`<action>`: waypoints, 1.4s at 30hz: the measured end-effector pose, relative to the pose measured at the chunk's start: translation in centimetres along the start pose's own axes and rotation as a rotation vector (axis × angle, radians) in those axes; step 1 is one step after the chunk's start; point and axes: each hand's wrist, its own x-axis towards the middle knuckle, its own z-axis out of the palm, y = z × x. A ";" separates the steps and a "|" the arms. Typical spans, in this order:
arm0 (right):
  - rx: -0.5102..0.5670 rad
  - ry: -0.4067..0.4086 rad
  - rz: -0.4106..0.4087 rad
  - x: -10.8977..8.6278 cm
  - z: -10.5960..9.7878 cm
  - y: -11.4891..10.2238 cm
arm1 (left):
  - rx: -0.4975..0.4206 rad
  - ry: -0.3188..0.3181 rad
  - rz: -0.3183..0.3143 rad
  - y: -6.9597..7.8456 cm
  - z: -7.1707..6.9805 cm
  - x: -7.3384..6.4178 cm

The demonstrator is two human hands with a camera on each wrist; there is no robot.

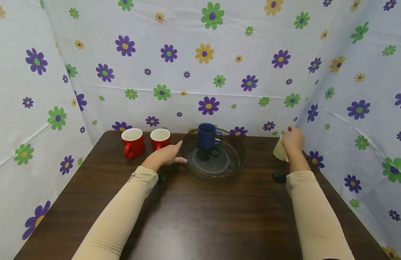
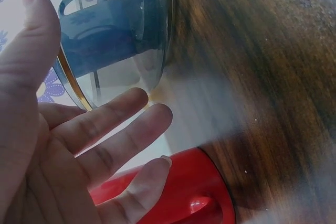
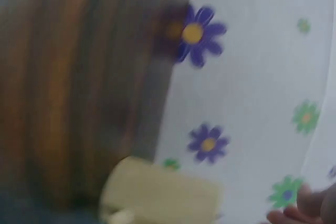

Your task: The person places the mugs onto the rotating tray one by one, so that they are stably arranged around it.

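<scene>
My left hand (image 1: 164,156) is at the left side of a clear brown-tinted glass bowl (image 1: 231,171), fingers and thumb spread by its rim. Inside the bowl stands a blue mug (image 1: 205,136), handle to the right. Just below the left hand in the left wrist view is a red mug (image 2: 184,182). Over at the right, my right hand (image 1: 293,141) is above a pale yellow mug (image 1: 280,151) and partly hides it. The right wrist view shows the fingers (image 3: 294,216) loosely bent, with a gap between them and the yellow mug (image 3: 168,190).
Two red mugs with white insides, a left one (image 1: 133,142) and a right one (image 1: 160,136), stand at the back left of the dark wooden table (image 1: 213,213). A flowered white cloth (image 1: 187,54) walls the table at the back and both sides.
</scene>
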 end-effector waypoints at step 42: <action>0.048 0.003 0.181 -0.5 1.3 7.9 | 0.009 -0.005 0.004 0.2 0.2 0.2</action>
